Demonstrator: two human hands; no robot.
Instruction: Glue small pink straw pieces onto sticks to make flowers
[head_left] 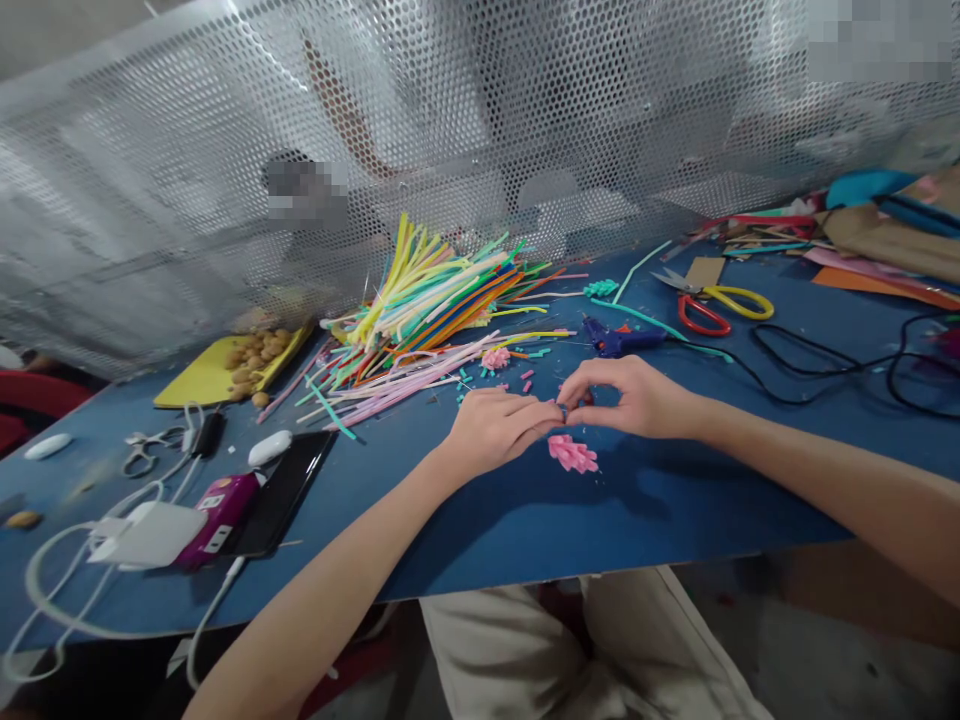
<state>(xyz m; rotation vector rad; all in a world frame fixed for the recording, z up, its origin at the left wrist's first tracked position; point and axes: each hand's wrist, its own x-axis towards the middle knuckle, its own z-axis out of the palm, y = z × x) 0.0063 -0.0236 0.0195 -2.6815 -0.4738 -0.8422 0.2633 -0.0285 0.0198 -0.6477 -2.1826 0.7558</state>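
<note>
My left hand (499,430) and my right hand (626,395) meet fingertip to fingertip over the blue table. Both are closed in a pinch, and whatever lies between the fingertips is too small and hidden to name. Just below them on the tabletop rests a pink flower-like cluster of short pieces (573,454). Beyond my fingers are a second pink cluster (496,358) and small cut pink pieces (527,381). A dark blue glue gun (622,338) lies behind my right hand, its black cord trailing right.
A heap of coloured pipe cleaners (442,290) lies ahead, against a perforated metal screen (465,110). Scissors (712,298) are at right. At left are a phone (281,490), a purple power strip (217,520), white cables and nuts on a yellow tray (191,375).
</note>
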